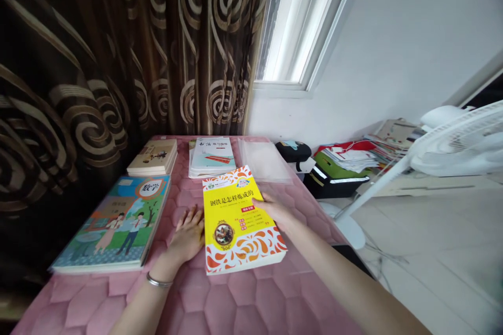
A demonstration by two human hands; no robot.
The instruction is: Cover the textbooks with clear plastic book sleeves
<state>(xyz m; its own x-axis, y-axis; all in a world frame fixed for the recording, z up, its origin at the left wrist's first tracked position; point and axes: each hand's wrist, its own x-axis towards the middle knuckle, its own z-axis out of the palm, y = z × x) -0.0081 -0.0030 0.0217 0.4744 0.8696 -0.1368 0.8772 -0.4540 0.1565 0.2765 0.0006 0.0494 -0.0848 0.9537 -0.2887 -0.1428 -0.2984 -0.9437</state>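
A yellow book (236,214) with orange and white swirls lies on the pink quilted table cover (243,303). My left hand (188,235) rests flat on the cover, fingers spread, against the book's left edge, with a metal bangle on the wrist. My right hand (275,209) lies on the book's right edge, fingers stretched over the cover. Neither hand grips anything.
A blue-green illustrated textbook (118,225) lies to the left. Behind it sit a cream book stack (154,157), a white booklet stack (212,156) and a clear plastic sleeve (264,159). A brown swirl curtain (98,63) hangs behind. A white fan (459,146) and piled papers (353,157) stand right.
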